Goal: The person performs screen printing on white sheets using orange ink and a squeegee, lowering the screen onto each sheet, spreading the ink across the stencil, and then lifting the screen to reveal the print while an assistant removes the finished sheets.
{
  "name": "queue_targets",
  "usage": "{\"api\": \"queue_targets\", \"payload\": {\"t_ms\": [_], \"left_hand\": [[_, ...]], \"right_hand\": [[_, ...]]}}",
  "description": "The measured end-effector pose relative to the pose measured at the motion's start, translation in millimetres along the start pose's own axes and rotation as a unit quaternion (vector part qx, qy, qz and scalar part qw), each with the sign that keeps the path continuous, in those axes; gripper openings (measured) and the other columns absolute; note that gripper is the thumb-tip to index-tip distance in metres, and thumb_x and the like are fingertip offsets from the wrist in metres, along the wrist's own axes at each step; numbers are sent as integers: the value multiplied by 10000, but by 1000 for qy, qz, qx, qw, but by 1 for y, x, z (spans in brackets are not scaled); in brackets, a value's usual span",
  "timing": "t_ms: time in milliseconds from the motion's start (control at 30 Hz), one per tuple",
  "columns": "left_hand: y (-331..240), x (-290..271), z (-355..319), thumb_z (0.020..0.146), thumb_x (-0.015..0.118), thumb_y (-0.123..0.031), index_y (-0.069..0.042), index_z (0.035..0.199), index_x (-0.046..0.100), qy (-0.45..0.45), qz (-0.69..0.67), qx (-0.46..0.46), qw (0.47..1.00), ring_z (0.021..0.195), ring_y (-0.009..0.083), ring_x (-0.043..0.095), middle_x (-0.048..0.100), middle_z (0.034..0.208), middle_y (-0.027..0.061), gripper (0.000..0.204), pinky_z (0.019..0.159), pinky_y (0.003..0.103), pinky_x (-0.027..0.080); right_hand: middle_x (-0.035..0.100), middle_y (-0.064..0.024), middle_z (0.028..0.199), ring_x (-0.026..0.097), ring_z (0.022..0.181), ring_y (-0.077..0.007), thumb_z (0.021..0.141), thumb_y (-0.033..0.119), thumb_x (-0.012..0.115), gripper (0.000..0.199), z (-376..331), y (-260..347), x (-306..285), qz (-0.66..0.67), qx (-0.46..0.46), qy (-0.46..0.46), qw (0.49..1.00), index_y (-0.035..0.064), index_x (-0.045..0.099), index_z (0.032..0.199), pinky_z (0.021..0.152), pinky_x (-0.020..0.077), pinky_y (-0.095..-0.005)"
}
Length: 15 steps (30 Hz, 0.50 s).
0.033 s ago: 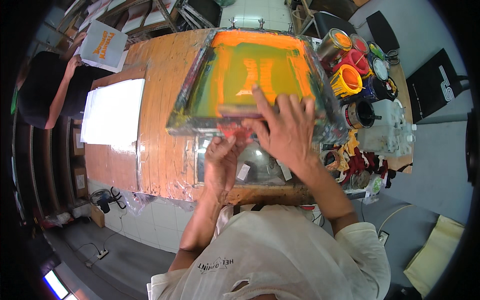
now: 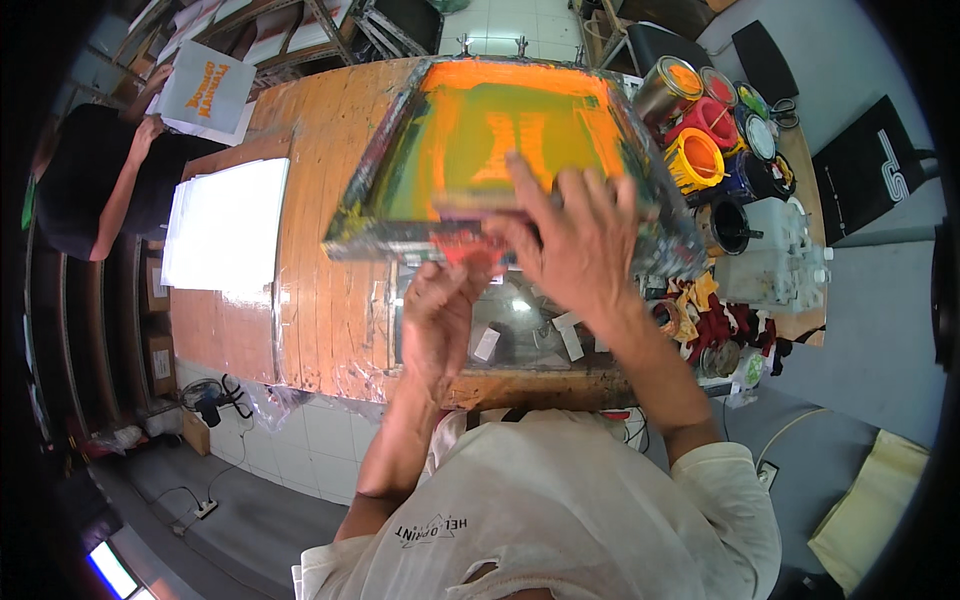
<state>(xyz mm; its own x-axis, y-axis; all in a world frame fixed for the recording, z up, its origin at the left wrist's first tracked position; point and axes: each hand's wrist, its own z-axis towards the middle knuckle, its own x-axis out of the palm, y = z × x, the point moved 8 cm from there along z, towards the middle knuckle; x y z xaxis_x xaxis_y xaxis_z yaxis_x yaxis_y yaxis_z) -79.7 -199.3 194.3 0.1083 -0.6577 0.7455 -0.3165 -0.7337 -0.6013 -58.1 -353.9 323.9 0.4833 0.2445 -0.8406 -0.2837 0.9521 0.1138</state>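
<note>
A screen-printing frame with orange ink smeared over its yellow-green mesh is tilted, its near edge lifted off the glass plate below. My left hand pinches the middle of that near edge, at a red patch on the frame. Across the near end of the mesh lies a squeegee, blurred by motion. My right hand is closed over it, index finger stretched forward along the mesh. The fingertips and part of the squeegee are hidden or smeared.
A stack of white sheets lies on the left of the wooden table. At the left, another person holds a grey printed sheet. Ink cans, a plastic jug and stained rags crowd the right side. Hinge clamps stand behind the frame.
The near edge of the frame has risen, showing more of the glass plate. Both my hands have moved up with it. The other person's sheet has shifted slightly.
</note>
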Motion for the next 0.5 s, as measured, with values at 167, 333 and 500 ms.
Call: {"api": "queue_targets", "payload": {"t_ms": [167,333,500], "left_hand": [[-30,-37,103,1031,588,-248,45,1057,687,-2,365,108,925,968,278,721,764,982,206,311,966,394,503],[0,-137,151,879,760,-472,-24,1042,701,-262,835,53,480,1177,379,557,609,1191,165,480,990,583,391],[17,-137,169,863,781,-363,-26,1028,721,-155,815,100,549,1103,374,591,627,1143,209,380,906,580,456]], "right_hand": [[649,-135,797,627,763,-300,946,482,672,446,78,-33,-27,9,-38,-56,998,131,715,1218,740,420,-452],[594,-34,603,488,502,-126,1023,386,583,327,139,-51,-41,11,-27,14,999,96,690,915,584,486,-354],[615,-5,553,480,460,-88,1054,362,557,378,174,-65,-57,132,26,123,983,90,673,819,556,489,-327]]}}
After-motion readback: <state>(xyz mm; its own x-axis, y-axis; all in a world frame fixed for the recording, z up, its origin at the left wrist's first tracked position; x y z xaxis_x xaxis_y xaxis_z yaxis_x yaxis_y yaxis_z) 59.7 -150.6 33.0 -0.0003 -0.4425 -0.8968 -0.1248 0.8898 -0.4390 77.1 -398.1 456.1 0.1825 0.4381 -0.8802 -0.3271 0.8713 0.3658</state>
